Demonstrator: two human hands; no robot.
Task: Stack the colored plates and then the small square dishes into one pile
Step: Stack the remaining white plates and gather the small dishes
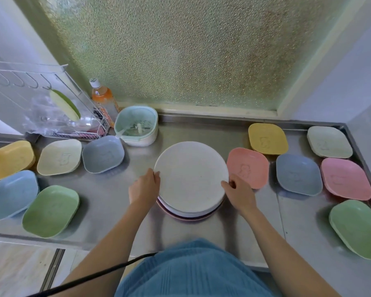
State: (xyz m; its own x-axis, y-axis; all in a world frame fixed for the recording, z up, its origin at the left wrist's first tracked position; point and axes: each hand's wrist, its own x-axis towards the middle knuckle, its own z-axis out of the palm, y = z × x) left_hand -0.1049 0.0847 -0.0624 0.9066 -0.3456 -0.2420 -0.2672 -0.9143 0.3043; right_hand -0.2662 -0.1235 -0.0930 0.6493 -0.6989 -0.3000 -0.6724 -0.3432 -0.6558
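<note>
A pile of round plates point(191, 179) sits mid-counter on the brushed steel counter point(120, 196), a matte, speckled white one on top with pinkish rims peeking out beneath. The left hand point(145, 188) and right hand point(240, 196) each clasp the top plate's edge from opposite sides. Eleven small square dishes with rounded corners lie around it: five on the left point(60, 157), six on the right point(247, 167), in yellow, cream, blue, green and pink, several with an embossed figure.
</note>
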